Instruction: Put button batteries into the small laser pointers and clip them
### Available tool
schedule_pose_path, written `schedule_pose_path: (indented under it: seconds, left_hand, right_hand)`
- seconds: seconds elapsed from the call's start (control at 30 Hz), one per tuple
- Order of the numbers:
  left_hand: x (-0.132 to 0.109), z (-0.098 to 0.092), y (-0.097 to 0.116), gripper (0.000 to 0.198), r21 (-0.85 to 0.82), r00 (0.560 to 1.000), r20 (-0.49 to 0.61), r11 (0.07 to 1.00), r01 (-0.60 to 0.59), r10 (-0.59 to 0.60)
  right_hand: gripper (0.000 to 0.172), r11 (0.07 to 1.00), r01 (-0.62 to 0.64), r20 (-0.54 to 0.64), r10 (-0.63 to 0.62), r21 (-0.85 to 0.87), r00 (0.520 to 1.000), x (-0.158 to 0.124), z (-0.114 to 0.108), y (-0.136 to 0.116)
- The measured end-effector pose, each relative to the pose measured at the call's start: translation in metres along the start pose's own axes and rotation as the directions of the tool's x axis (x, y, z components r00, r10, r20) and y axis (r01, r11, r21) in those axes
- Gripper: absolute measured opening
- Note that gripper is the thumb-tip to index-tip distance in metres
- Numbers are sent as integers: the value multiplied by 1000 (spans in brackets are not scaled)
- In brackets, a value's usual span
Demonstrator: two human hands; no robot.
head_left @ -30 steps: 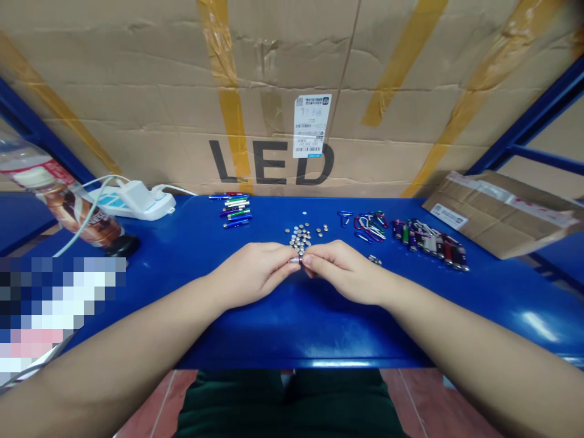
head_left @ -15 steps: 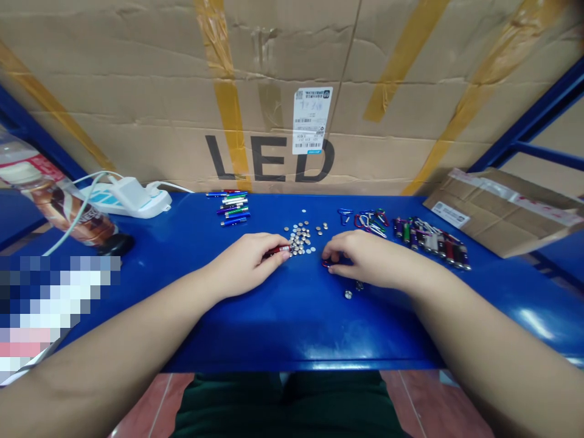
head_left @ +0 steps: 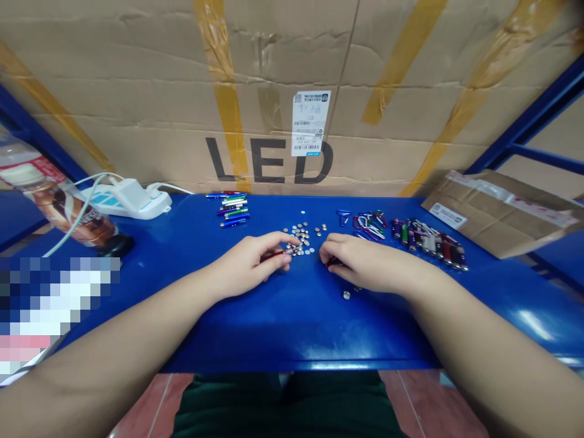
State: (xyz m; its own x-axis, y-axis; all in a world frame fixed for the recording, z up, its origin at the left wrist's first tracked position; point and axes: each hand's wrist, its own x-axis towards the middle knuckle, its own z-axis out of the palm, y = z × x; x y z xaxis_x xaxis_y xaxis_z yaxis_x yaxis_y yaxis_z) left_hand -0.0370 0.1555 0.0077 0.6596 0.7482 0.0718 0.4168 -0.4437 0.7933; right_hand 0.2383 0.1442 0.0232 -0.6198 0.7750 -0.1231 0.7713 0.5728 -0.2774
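My left hand (head_left: 246, 264) grips a slim red metal mini flashlight (head_left: 278, 255) by its body, with the tip reaching toward a pile of silver button cells (head_left: 301, 239). My right hand (head_left: 365, 263) rests on the blue table (head_left: 292, 328) a little to the right of the pile. Its fingers close on a small dark red piece (head_left: 334, 262), mostly hidden. A loose button cell (head_left: 347, 295) lies just in front of that hand.
Behind the hands lie colored mini flashlight bodies (head_left: 232, 210), colored carabiners (head_left: 367, 226), and a row of keychain flashlights (head_left: 429, 244). A plastic bottle (head_left: 59, 204) and power strip (head_left: 125, 199) sit at left, a parcel (head_left: 497, 213) at right, and a large cardboard box (head_left: 274, 91) behind.
My hands have moved apart from their meeting point at the pile. The left now holds the red flashlight, the right a dark red piece, and loose cells have appeared in front of the right hand.
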Motion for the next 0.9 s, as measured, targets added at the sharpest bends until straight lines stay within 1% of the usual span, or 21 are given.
schedule_pose_path:
  seconds: [0.07,0.1,0.17,0.2,0.23,0.3,0.37,0.4,0.5,0.57,0.6,0.67,0.7,0.83,0.9]
  left_hand:
    - [0,1,0,36,-85,999,16,996,31,-30]
    - [1,2,-1,35,-130,999,16,991,43,-42]
    - [2,4,-2,35,-216,999,11,975,55,-53]
    - [3,5,-3,35,-258,998,10,964,57,-56]
    - [4,5,-3,36,-298,998,12,953,57,-56]
    - [5,6,-4,35,-359,998,21,932,57,-53]
    - [6,6,-4,35,-401,998,37,913,69,-59]
    - [6,5,-4,35,-418,997,42,905,77,-66]
    - [5,5,-3,35,-441,995,51,892,97,-83]
    - [4,5,-2,36,-448,995,70,888,100,-77]
    - [4,5,-1,37,-451,994,82,887,97,-67]
    - [3,5,0,36,-456,994,103,885,88,-46]
    - [3,5,0,36,-453,993,109,888,83,-37]
    - [3,3,1,32,-384,994,110,922,55,-14]
    - [3,2,2,32,-320,996,87,947,31,-3]
  right_hand:
    - [9,1000,23,-53,-22,16,998,-1,-3,1]
    - [7,998,34,-101,-29,46,994,-1,-4,0]
    - [4,979,64,-227,-18,194,974,-2,-6,-1]
    - [5,947,92,-289,1,308,957,-1,-6,-3]
    - [7,892,131,-341,27,432,940,-1,-5,-5]
    - [13,730,217,-396,81,648,915,3,-1,-9]
    - [21,552,260,-392,134,793,910,9,4,-13]
    - [25,465,259,-369,162,846,915,13,7,-14]
    - [37,235,200,-251,210,951,945,21,14,-14]
    - [41,141,158,-185,202,977,962,24,16,-12]
    - [41,122,147,-169,195,982,966,24,17,-12]
    - [41,139,152,-177,186,978,966,24,17,-12]
    - [41,175,168,-201,187,970,962,23,17,-13]
    - [33,427,254,-354,173,868,919,21,18,-16]
    - [31,544,281,-420,147,790,895,20,19,-16]
